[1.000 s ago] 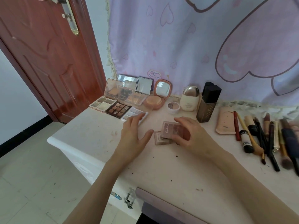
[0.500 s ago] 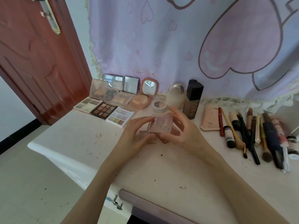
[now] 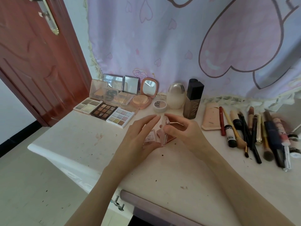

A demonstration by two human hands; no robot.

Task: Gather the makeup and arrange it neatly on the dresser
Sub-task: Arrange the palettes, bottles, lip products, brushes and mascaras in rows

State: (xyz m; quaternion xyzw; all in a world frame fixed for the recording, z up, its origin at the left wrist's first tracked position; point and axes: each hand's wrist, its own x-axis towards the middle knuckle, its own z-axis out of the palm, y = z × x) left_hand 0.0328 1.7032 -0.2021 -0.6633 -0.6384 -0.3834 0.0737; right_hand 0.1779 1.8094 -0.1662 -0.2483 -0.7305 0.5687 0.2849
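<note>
A small clear pink compact (image 3: 163, 135) stands on edge at the middle of the white dresser (image 3: 81, 141). My right hand (image 3: 184, 132) pinches it between thumb and fingers. My left hand (image 3: 138, 137) cups its left side with straight fingers. A second small pink compact (image 3: 150, 137) lies flat beside it, partly hidden by my left hand. Open eyeshadow palettes (image 3: 104, 110) and a round mirrored powder compact (image 3: 143, 98) sit in a group at the back left.
A white jar (image 3: 160, 106), a pale egg-shaped bottle (image 3: 175, 97) and a dark foundation bottle (image 3: 193, 99) stand at the back. Several brushes, pencils and tubes (image 3: 254, 129) lie in a row at the right. A red door (image 3: 32, 54) is left.
The pink compact, held flat and lifted between both hands half a second ago, now stands on edge on the dresser. My left hand's fingers have straightened along its side.
</note>
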